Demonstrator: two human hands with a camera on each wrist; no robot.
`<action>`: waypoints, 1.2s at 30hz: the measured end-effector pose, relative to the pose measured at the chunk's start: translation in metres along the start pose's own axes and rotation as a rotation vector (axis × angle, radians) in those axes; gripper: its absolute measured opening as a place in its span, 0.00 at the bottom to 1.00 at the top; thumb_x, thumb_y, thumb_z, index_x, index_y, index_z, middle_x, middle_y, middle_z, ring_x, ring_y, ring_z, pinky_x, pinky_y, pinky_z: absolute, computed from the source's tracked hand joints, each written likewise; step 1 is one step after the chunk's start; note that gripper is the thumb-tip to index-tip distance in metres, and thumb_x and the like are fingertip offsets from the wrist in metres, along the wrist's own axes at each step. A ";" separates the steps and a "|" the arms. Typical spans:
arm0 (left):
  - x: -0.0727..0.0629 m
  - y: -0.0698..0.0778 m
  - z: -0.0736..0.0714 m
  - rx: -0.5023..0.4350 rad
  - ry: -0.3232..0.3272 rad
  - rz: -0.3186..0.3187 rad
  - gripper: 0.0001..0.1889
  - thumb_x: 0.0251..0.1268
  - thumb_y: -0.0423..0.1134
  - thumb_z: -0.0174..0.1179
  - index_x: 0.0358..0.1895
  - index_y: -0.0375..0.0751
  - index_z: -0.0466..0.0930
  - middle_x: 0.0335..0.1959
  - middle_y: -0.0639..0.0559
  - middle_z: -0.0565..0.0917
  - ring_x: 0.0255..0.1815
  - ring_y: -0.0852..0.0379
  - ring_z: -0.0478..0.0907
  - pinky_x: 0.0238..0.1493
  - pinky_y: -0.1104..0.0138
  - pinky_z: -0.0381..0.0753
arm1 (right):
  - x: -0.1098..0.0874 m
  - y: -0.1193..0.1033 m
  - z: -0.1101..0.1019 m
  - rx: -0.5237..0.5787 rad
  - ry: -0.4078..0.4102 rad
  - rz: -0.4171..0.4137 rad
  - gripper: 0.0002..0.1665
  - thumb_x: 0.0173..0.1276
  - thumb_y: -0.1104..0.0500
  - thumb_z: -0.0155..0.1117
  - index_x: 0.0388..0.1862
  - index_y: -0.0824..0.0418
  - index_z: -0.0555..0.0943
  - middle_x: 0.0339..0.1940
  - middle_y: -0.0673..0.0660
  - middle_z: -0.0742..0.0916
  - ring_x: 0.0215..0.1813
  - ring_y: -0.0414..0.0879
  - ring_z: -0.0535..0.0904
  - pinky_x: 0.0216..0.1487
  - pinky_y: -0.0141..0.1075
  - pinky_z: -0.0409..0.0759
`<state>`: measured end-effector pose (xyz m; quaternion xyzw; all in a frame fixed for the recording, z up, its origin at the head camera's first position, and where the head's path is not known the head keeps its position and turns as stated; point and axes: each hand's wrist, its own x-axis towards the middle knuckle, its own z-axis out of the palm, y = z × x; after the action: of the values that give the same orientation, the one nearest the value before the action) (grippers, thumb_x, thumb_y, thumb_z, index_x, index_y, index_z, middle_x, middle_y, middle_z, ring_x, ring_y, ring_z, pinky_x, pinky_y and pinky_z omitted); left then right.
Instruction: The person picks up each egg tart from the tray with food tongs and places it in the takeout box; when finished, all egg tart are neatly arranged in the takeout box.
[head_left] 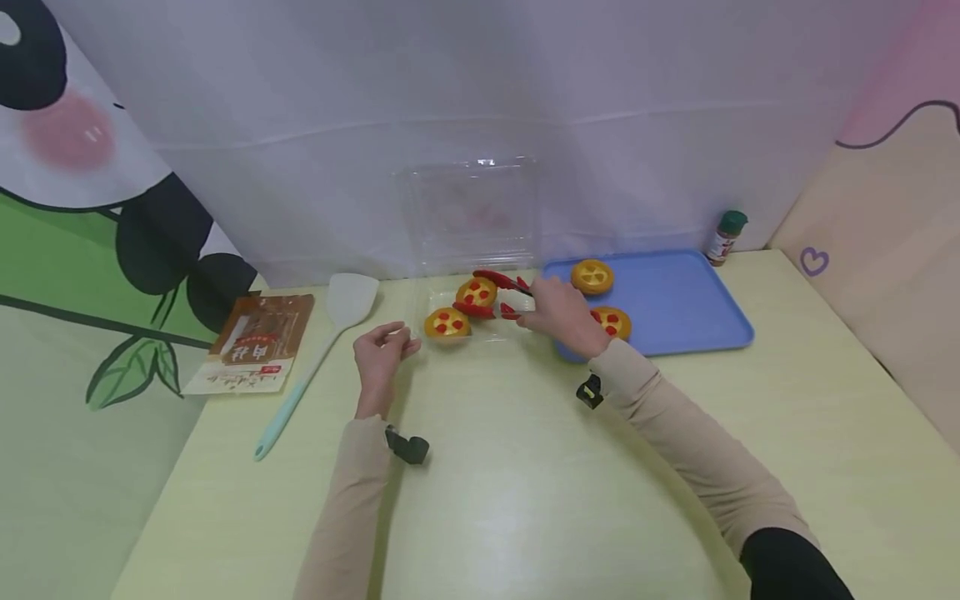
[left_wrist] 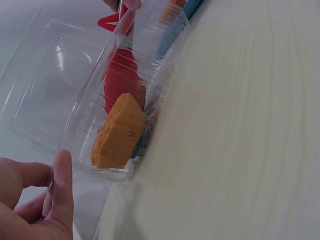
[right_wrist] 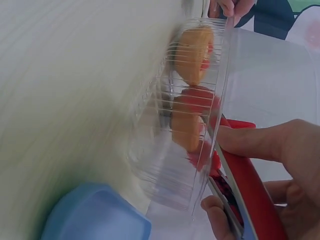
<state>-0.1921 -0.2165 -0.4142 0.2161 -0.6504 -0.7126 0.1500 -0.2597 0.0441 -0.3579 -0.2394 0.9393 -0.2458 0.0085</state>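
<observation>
A clear plastic clamshell box (head_left: pixel 491 337) stands at the back of the table, its lid (head_left: pixel 476 208) raised against the curtain. My left hand (head_left: pixel 384 357) pinches the box's left rim between thumb and finger. My right hand (head_left: pixel 564 315) grips red-handled tongs (right_wrist: pixel 250 195) from the right. Their red tips lie inside the box, on either side of a tart (head_left: pixel 476 292) with red pieces on top. Another red-topped tart (head_left: pixel 447 322) sits in the box's front left, nearer my left hand. In the left wrist view, that front tart (left_wrist: pixel 120 132) shows through the wall.
Right of the box lies a blue tray (head_left: pixel 675 300) holding a plain-topped tart (head_left: pixel 592 277) and a red-topped tart (head_left: pixel 615 322), partly behind my right hand. A green-capped bottle (head_left: pixel 724 238) stands behind it. To the left are a spatula (head_left: pixel 315 364) and a brown packet (head_left: pixel 258 342).
</observation>
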 end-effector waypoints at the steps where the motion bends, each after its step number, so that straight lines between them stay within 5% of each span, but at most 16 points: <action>1: 0.000 0.000 0.000 0.004 0.000 -0.002 0.16 0.67 0.26 0.58 0.55 0.19 0.75 0.26 0.51 0.75 0.20 0.67 0.82 0.34 0.74 0.88 | -0.001 0.000 0.000 -0.009 0.003 -0.003 0.28 0.58 0.56 0.73 0.13 0.57 0.62 0.14 0.47 0.57 0.16 0.40 0.54 0.15 0.29 0.53; 6: 0.000 0.000 0.001 0.003 -0.004 -0.005 0.17 0.67 0.26 0.58 0.55 0.19 0.75 0.27 0.51 0.76 0.20 0.66 0.82 0.34 0.75 0.88 | -0.002 0.001 0.001 -0.083 0.034 -0.042 0.25 0.60 0.57 0.71 0.16 0.58 0.65 0.16 0.48 0.58 0.17 0.41 0.57 0.15 0.29 0.56; 10: 0.000 0.001 0.001 -0.006 -0.012 0.009 0.16 0.67 0.26 0.57 0.55 0.18 0.74 0.24 0.53 0.77 0.20 0.67 0.82 0.34 0.75 0.88 | -0.005 0.002 -0.001 -0.151 0.096 -0.075 0.18 0.59 0.57 0.72 0.25 0.64 0.73 0.17 0.51 0.66 0.20 0.46 0.67 0.16 0.32 0.67; 17: -0.002 0.002 0.000 -0.026 -0.029 0.010 0.17 0.67 0.26 0.57 0.56 0.18 0.74 0.29 0.46 0.79 0.20 0.67 0.83 0.35 0.75 0.88 | -0.010 0.012 -0.004 -0.143 0.162 -0.111 0.25 0.54 0.56 0.78 0.42 0.71 0.77 0.27 0.59 0.82 0.28 0.53 0.78 0.26 0.41 0.83; 26: -0.017 0.020 0.000 -0.022 -0.045 -0.025 0.17 0.66 0.24 0.55 0.56 0.16 0.72 0.28 0.46 0.78 0.21 0.63 0.84 0.39 0.71 0.89 | -0.012 0.031 -0.011 -0.053 0.061 -0.029 0.43 0.54 0.51 0.78 0.62 0.74 0.71 0.16 0.53 0.76 0.17 0.44 0.70 0.19 0.32 0.71; 32: -0.018 0.022 0.001 -0.029 -0.037 -0.032 0.17 0.66 0.23 0.55 0.56 0.16 0.73 0.28 0.47 0.77 0.21 0.63 0.84 0.39 0.71 0.89 | -0.019 0.032 -0.018 0.087 0.039 0.022 0.30 0.53 0.49 0.78 0.41 0.69 0.76 0.17 0.51 0.66 0.20 0.44 0.60 0.20 0.33 0.56; 36: -0.017 0.022 0.001 -0.033 -0.039 -0.034 0.17 0.66 0.24 0.55 0.56 0.16 0.72 0.28 0.46 0.78 0.22 0.63 0.84 0.39 0.71 0.89 | -0.023 0.038 -0.023 0.182 0.026 0.045 0.28 0.54 0.47 0.78 0.29 0.65 0.72 0.20 0.53 0.67 0.23 0.45 0.59 0.22 0.34 0.56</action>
<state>-0.1788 -0.2098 -0.3905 0.2105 -0.6376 -0.7298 0.1288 -0.2590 0.0941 -0.3581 -0.2130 0.9183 -0.3329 0.0234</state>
